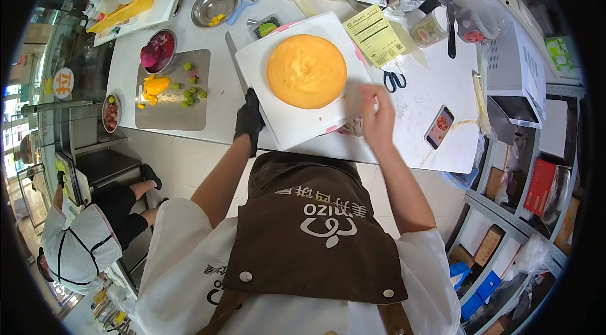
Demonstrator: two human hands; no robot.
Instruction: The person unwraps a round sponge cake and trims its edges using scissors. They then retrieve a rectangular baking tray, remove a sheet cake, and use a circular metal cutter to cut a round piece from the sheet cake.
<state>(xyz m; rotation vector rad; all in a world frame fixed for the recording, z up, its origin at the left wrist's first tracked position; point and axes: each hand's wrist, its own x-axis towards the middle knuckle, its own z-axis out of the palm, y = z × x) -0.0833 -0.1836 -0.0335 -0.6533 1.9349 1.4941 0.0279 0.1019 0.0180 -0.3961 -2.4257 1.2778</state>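
A round golden sponge cake (307, 71) sits on a square white board (293, 127), which lies at an angle near the table's front edge. Small crumbs dot the board beside the cake. My left hand (249, 119), in a black glove, is closed at the lower end of a long knife (235, 57); the blade runs up along the board's left side. The glove hides the knife's handle. Bare and slightly blurred, my right hand (378, 117) hovers by the board's right edge with curled fingers. Whether it touches or holds anything is unclear.
Left lies a metal tray (195, 117) with mango pieces and green grapes, beside a bowl of dragon fruit (171, 64). Scissors (394, 81), a yellow printed slip (373, 34), a phone (439, 127) and another knife (450, 22) lie right. A co-worker (85, 250) stands left.
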